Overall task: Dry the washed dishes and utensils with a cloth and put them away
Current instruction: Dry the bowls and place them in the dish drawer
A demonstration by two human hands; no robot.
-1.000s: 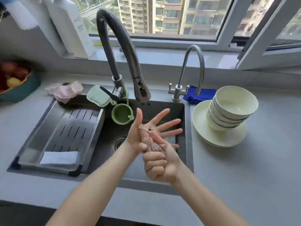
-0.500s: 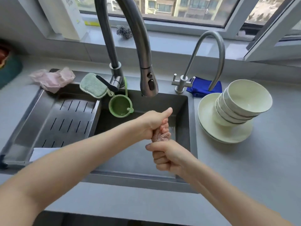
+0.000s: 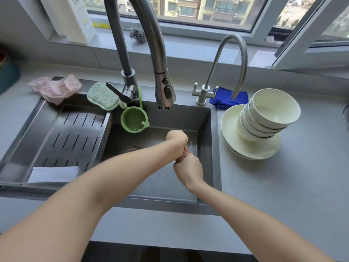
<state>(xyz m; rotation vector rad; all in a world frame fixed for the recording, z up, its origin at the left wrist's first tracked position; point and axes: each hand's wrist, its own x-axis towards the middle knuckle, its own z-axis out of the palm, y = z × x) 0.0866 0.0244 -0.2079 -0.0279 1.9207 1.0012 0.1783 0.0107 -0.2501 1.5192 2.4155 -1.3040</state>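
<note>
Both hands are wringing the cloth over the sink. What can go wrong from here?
1. The bowls lean in a tilted stack on the plates; a knock could topple them.
2. The cloth, twisted between the left hand and right hand, may be too wet to dry dishes well.
3. The plates sit close to the sink edge and could get nudged in.

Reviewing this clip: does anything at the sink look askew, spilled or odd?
The stack of cream bowls leans sideways on the cream plates right of the steel sink, tipped rather than level. Nothing else stands out: the left hand and right hand grip a twisted pinkish cloth over it.
</note>
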